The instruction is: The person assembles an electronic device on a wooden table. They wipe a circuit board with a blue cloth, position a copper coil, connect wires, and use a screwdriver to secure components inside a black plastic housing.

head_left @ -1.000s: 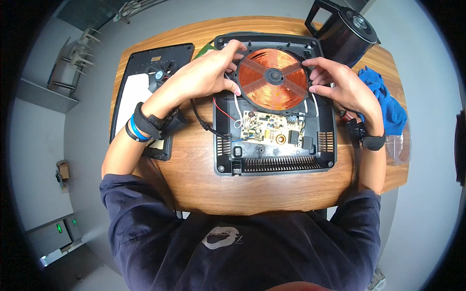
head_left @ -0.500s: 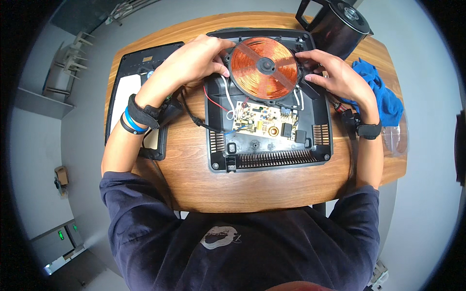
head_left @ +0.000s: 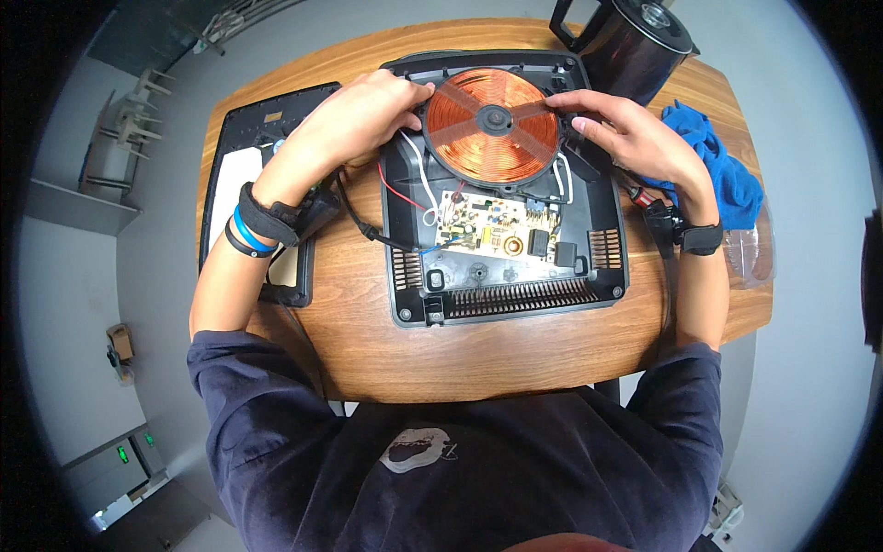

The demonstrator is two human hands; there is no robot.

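Observation:
A round copper induction coil (head_left: 492, 147) with a dark hub sits in the far part of an opened black cooker housing (head_left: 515, 307). At its left rim, the thumb and fingers of my left hand (head_left: 372, 115) are closed on the edge. My right hand (head_left: 639, 138) holds the opposite rim, index fingertip on the edge and thumb lower down; the other fingers are partly hidden. Below the coil lies a circuit board (head_left: 487, 225) with small components. White wires (head_left: 425, 179) run beside the coil, and a red wire (head_left: 402, 190) reaches toward the board.
A black panel (head_left: 213, 198) with a white sheet lies at the left. Black cable (head_left: 354, 212) crosses to the housing. At the far right stands a dark kettle (head_left: 625, 55); a blue cloth (head_left: 727, 179) and a clear plastic piece (head_left: 750, 253) lie on the wooden table (head_left: 497, 363).
The dark bands across the coil lie at a different angle, so the coil looks turned. Both hands stay at its rim, and the view has shifted slightly.

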